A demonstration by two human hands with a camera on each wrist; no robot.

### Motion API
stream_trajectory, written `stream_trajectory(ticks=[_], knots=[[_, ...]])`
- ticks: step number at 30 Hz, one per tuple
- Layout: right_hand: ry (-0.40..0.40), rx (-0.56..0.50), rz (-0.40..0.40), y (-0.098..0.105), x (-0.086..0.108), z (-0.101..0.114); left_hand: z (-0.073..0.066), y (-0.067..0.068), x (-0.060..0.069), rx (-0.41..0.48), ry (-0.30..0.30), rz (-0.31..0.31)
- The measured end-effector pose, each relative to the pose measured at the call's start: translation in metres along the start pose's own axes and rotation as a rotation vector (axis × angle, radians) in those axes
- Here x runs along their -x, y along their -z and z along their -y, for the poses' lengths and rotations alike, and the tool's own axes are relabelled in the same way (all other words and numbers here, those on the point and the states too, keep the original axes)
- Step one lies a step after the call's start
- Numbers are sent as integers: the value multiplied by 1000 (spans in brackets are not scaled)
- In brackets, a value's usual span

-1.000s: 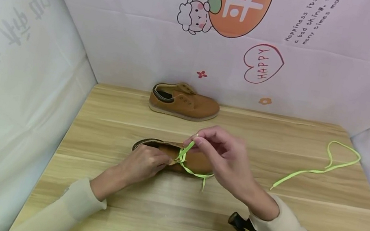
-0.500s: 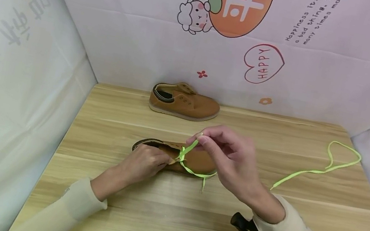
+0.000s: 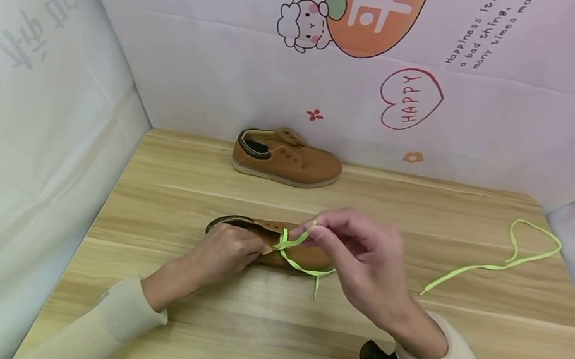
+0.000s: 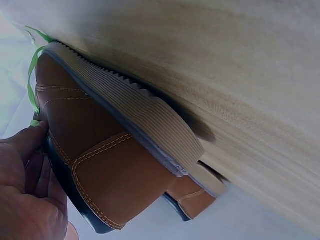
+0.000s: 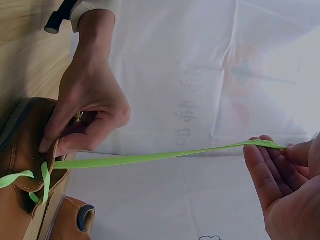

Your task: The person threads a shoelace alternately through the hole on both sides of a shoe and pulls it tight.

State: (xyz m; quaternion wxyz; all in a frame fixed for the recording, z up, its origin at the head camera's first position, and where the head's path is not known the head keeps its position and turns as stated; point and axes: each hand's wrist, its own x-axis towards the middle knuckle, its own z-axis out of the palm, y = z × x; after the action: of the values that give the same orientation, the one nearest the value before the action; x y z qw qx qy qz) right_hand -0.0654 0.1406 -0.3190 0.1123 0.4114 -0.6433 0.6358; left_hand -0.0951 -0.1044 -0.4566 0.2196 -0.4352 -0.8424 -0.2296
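One lace (image 5: pixel 125 160) runs from right fingers (image 5: pixel 258 172) pinching it to the nearer shoe (image 4: pixel 105 137) gripped by left fingers (image 5: pixel 85 143).

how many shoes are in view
2: the near shoe, pinched at its flap by the left hand and threaded with a green lace, and the far shoe, behind it by the backdrop.

Site: sheet-walled tabletop booth (image 3: pixel 78 123); building type undetermined. Wood-grain table (image 3: pixel 248 339) enclosed on three sides by white sheets (image 3: pixel 213 76), the back one printed with cartoon sheep (image 3: pixel 299 22) and "HAPPY" heart (image 3: pixel 411 100).
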Motion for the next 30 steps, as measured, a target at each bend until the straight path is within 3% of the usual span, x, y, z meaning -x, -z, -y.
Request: stream_trajectory(ticks=[7,12,17,24,30], knots=[[19,4,119,-1,15,5,0,0,-1,0,34,24],[80,19,275,-5,28,3,2,1,0,3,54,33],[129,58,460,-11,42,-7,3,4,0,65,127,67],[55,43,622,-28,67,-21,4,6,-1,124,211,127],[29,143,728,-37,83,-38,5,6,-2,107,249,124]])
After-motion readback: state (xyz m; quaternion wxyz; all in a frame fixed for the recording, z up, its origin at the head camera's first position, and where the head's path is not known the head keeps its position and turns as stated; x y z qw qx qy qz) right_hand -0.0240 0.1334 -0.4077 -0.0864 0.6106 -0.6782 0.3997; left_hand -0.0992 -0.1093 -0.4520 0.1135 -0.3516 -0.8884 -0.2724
